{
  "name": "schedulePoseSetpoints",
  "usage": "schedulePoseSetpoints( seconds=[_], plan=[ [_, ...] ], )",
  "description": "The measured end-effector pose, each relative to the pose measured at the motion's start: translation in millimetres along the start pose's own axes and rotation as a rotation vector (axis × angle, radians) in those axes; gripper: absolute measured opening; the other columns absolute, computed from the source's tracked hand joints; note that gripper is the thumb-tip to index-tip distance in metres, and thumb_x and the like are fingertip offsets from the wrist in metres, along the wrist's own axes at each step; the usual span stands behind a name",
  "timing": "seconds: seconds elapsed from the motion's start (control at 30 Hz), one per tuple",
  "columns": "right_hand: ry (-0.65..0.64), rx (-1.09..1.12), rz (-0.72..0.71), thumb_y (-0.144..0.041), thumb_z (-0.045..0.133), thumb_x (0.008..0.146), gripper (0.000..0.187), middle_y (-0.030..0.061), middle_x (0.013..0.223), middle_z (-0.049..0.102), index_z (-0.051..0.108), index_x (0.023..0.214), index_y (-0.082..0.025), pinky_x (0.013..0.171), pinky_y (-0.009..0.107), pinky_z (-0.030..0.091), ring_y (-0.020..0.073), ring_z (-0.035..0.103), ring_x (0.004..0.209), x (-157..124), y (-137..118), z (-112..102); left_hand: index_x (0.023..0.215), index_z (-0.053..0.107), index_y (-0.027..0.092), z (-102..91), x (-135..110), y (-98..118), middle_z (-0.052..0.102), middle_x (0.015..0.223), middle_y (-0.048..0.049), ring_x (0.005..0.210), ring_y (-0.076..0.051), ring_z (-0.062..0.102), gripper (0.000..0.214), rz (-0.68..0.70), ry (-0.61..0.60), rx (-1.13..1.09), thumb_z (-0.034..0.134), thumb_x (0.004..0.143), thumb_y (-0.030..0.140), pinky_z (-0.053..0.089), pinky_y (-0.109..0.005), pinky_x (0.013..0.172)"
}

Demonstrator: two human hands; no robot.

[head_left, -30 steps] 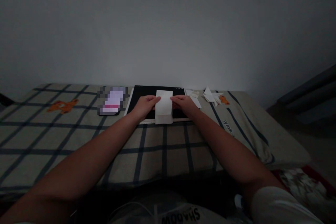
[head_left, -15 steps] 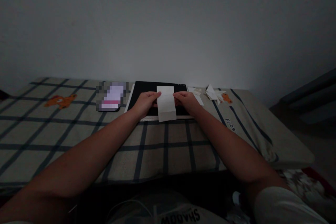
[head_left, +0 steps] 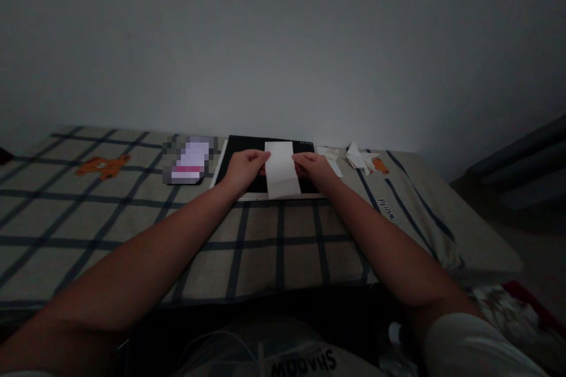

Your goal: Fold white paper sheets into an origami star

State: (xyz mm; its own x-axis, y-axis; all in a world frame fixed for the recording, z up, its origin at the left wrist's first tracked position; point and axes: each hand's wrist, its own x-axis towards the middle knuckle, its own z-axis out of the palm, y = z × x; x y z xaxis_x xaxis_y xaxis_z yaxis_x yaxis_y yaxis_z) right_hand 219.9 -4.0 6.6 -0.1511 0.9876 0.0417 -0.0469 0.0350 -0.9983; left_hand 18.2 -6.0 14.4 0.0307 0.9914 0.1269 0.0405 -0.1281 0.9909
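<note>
A narrow strip of white paper (head_left: 282,168) with a crease across its lower part is held up between my two hands. My left hand (head_left: 247,169) pinches its left edge, thumb on the near face. On the opposite edge, my right hand (head_left: 313,168) grips the strip the same way. The fingers behind the paper are mostly hidden. Beneath the hands lies a flat black book or folder (head_left: 236,150) with white page edges showing along its left and front sides.
To the left lies a phone (head_left: 191,159) with a lit, blurred screen. Right of the black folder are loose white paper pieces (head_left: 331,159) and a folded white paper shape (head_left: 360,158). A checked cloth (head_left: 256,247) covers the surface, which meets a grey wall (head_left: 283,47) behind.
The lower end of the paper strip has swung slightly right and up, its crease now slanting. Both hands keep their hold in nearly the same place.
</note>
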Motion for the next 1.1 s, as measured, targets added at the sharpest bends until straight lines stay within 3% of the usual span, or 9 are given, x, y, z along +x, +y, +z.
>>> schedulePoseSetpoints(
  seconds=[0.23, 0.37, 0.57, 0.83, 1.1],
  plan=[
    [-0.014, -0.022, 0.011, -0.034, 0.078, 0.068, 0.021, 0.0028, 0.071, 0.069, 0.072, 0.079, -0.018, 0.065, 0.033, 0.053, 0.0146, 0.061, 0.064, -0.5, 2.1, -1.5, 0.089, 0.073, 0.013, -0.3, 0.7, 0.7, 0.072, 0.082, -0.0055, 0.075, -0.017, 0.065, 0.029, 0.008, 0.018, -0.049, 0.073, 0.077, 0.041, 0.056, -0.031, 0.07],
    [0.058, -0.032, -0.019, -0.035, 0.078, 0.067, 0.021, 0.002, 0.068, 0.068, 0.071, 0.078, -0.018, 0.064, 0.032, 0.052, 0.0149, 0.061, 0.064, 1.3, 3.2, -3.1, 0.095, 0.073, 0.014, -1.2, -1.0, 1.6, 0.072, 0.084, -0.0052, 0.073, -0.015, 0.064, 0.034, -0.087, -0.096, -0.163, 0.075, 0.076, 0.042, 0.057, -0.03, 0.069],
    [0.153, 0.003, -0.052, -0.036, 0.078, 0.066, 0.023, 0.001, 0.065, 0.067, 0.068, 0.076, -0.018, 0.062, 0.032, 0.052, 0.0141, 0.06, 0.061, 5.8, 4.4, -7.3, 0.079, 0.074, 0.014, -3.6, -1.8, 3.0, 0.072, 0.076, -0.0065, 0.07, -0.015, 0.065, 0.025, -0.199, -0.264, -0.107, 0.079, 0.072, 0.037, 0.057, -0.032, 0.073],
    [0.129, 0.006, -0.082, -0.039, 0.077, 0.068, 0.027, 0.0001, 0.063, 0.066, 0.067, 0.08, -0.017, 0.057, 0.028, 0.051, 0.012, 0.059, 0.057, 5.2, 2.8, -5.6, 0.076, 0.072, 0.015, -3.7, -2.0, 4.4, 0.069, 0.071, -0.0029, 0.062, -0.012, 0.061, 0.018, -0.11, -0.164, 0.042, 0.076, 0.075, 0.032, 0.055, -0.028, 0.067],
    [0.071, -0.041, -0.08, -0.037, 0.076, 0.071, 0.023, -0.0001, 0.063, 0.067, 0.068, 0.079, -0.018, 0.057, 0.028, 0.052, 0.0124, 0.061, 0.057, 4.3, 3.9, -5.4, 0.084, 0.073, 0.014, -3.5, 0.7, 1.9, 0.071, 0.076, -0.0035, 0.068, -0.013, 0.063, 0.019, -0.102, -0.12, -0.058, 0.073, 0.077, 0.031, 0.056, -0.026, 0.064]
  ],
)
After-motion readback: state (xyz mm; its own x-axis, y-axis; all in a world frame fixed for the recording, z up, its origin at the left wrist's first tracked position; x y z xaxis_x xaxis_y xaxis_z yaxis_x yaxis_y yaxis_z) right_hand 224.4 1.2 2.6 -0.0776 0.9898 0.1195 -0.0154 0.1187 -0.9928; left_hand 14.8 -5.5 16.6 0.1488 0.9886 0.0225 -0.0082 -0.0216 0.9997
